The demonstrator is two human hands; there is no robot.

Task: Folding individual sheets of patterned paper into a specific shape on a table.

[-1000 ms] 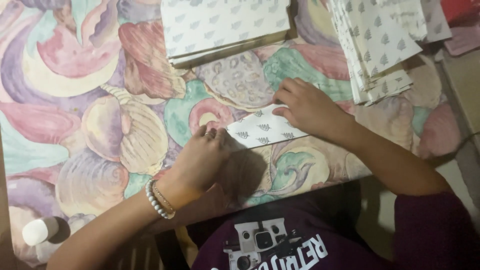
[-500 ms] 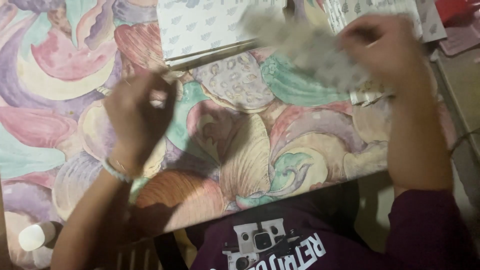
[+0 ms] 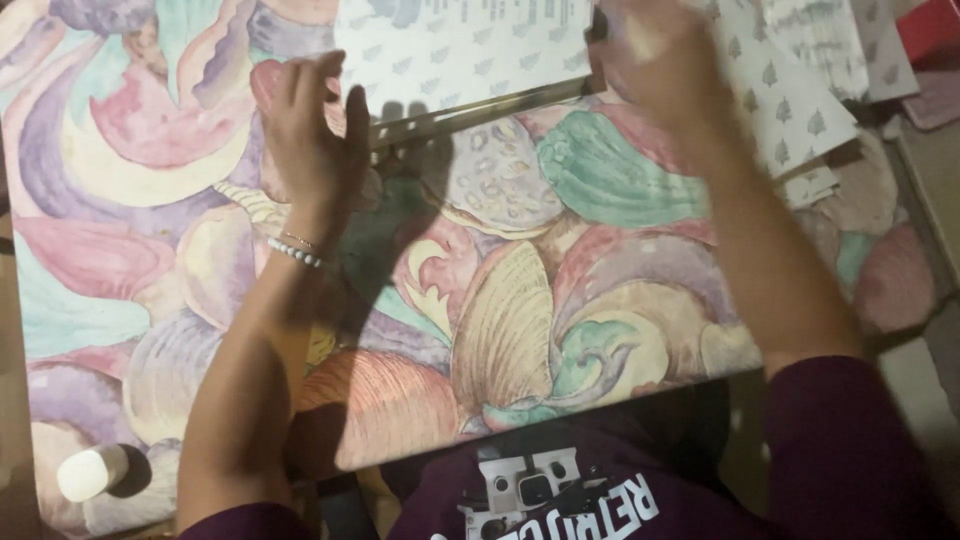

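Observation:
My left hand (image 3: 312, 130) hovers open with its fingers apart, just left of a flat stack of white sheets printed with small grey shapes (image 3: 470, 55) at the table's far edge. A bead bracelet sits on that wrist. My right hand (image 3: 660, 60) is blurred, between that stack and a pile of folded white pieces with a tree print (image 3: 800, 100) at the far right. The blur hides whether it holds a piece. Both forearms reach across the table's shell-patterned cloth (image 3: 520, 300).
A small white cylinder (image 3: 90, 472) lies at the near left corner of the table. A red object (image 3: 930, 30) and a pinkish one sit beyond the right pile. My dark maroon shirt shows at the bottom edge.
One second ago both hands pressed a small patterned piece on the cloth. My right hand then lifted it up and to the right, and both hands have moved to the far edge.

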